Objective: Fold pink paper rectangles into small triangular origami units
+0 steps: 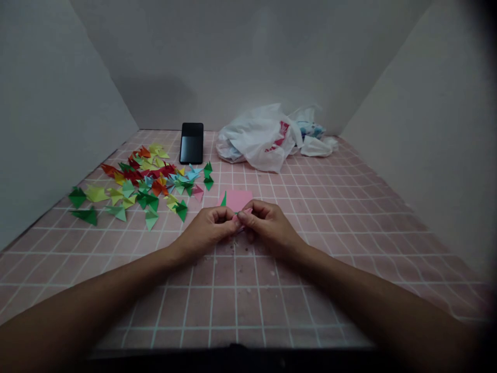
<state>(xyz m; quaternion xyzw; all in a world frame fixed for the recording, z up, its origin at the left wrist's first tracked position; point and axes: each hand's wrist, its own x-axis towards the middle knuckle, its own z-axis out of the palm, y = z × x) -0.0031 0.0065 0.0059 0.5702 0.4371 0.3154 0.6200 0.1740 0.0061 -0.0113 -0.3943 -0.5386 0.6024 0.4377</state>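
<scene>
Both my hands meet low over the pink checked table, near its middle. My left hand and my right hand pinch a small pink folded paper between their fingertips. Just behind the hands lies a flat pink paper square, with a small green folded piece at its left edge. The fingers hide most of the held paper.
A heap of folded paper pieces in green, yellow, red, orange and blue spreads over the left of the table. A black phone lies behind it. A white plastic bag sits at the back. Grey walls close in on three sides.
</scene>
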